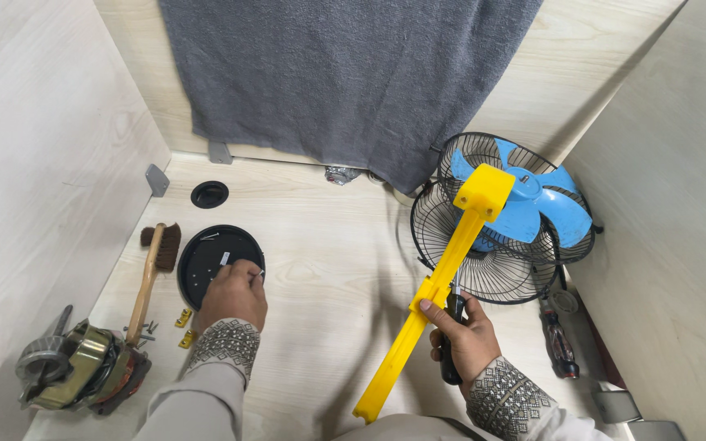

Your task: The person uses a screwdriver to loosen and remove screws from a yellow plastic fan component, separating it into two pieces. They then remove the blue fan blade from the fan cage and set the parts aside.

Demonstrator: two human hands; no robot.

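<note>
My left hand (234, 292) reaches into a round black tray (206, 249) on the desk, fingers curled over small screws at its right side. My right hand (461, 331) grips a long yellow plastic fan arm (444, 273) together with a black-handled screwdriver (451, 359). The yellow arm slants up to a boxy head in front of the fan parts. Behind it stand black wire fan guards (492, 261) and a blue fan blade (541, 204).
A fan motor with copper windings (75, 367) lies at the left front, a wooden-handled brush (150, 273) beside it. Small yellow clips (183, 318) lie near the tray. A grey towel (345, 73) hangs at the back. A red-black screwdriver (560, 343) lies at the right.
</note>
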